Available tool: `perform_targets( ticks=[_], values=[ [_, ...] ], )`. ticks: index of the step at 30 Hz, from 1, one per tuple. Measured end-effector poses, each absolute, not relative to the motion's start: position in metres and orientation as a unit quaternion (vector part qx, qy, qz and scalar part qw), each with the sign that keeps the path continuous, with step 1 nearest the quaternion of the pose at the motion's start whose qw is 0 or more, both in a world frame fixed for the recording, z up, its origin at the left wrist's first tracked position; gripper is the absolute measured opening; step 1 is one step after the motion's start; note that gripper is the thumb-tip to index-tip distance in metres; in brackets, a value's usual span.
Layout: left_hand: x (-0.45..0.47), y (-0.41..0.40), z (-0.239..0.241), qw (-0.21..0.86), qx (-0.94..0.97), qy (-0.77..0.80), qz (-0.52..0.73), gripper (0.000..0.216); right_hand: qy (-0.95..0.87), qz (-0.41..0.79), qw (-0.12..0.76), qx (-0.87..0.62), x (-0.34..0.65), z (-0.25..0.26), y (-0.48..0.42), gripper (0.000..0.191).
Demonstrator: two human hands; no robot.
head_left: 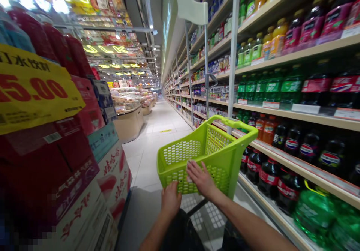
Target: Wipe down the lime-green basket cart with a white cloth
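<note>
A lime-green plastic shopping cart (180,151) with perforated walls stands turned sideways in front of me. My right hand (201,179) lies on its near side wall, fingers stretched, with a small white cloth (188,176) pinned beneath them. Only the cloth's edges show past the fingers. Lower and to the left, my left hand (171,198) is closed at the cart's bottom edge, thumb up. Its fingertips are partly hidden, but it seems to grip that edge. The cart's raised handle (242,125) is at the upper right.
Drink shelves (298,114) line the right side, close to the cart. Stacked drink cartons (112,172) and a yellow price sign (36,89) crowd the left. A tiled aisle (157,119) runs ahead past a wooden display bin (129,125). A tall metal pole (233,48) rises behind the cart.
</note>
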State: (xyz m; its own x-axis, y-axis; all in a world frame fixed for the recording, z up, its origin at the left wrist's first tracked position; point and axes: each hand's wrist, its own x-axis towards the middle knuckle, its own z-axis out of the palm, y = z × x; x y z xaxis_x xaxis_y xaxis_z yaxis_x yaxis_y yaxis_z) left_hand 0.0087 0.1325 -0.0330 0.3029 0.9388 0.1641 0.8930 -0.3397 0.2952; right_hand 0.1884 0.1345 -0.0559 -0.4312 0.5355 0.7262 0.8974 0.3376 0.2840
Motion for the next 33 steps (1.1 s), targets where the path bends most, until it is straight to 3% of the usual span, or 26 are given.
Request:
perform_targets(
  ticks=[3,8,15,21,27,33],
  values=[
    [0.022,0.126,-0.029,0.071,0.821,0.546,0.151,0.048,-0.746,-0.357,0.279,-0.488,0.194,-0.053,0.141,0.036],
    [0.031,0.123,-0.024,0.056,0.85,0.506,0.133,0.05,-0.789,-0.356,0.22,-0.45,0.206,-0.097,0.124,0.028],
    [0.045,0.119,-0.022,0.035,0.853,0.506,0.125,0.05,-0.735,-0.358,0.251,-0.519,0.228,-0.051,0.127,0.036],
    [0.056,0.115,-0.025,0.034,0.871,0.469,0.141,0.049,-0.77,-0.349,0.2,-0.495,0.25,-0.089,0.108,0.03],
    [0.074,0.113,-0.015,0.014,0.88,0.454,0.141,0.051,-0.705,-0.344,0.238,-0.572,0.266,-0.046,0.11,0.042],
    [0.094,0.111,-0.003,0.0,0.906,0.404,0.128,0.052,-0.749,-0.317,0.172,-0.556,0.286,-0.076,0.1,0.039]
  ],
)
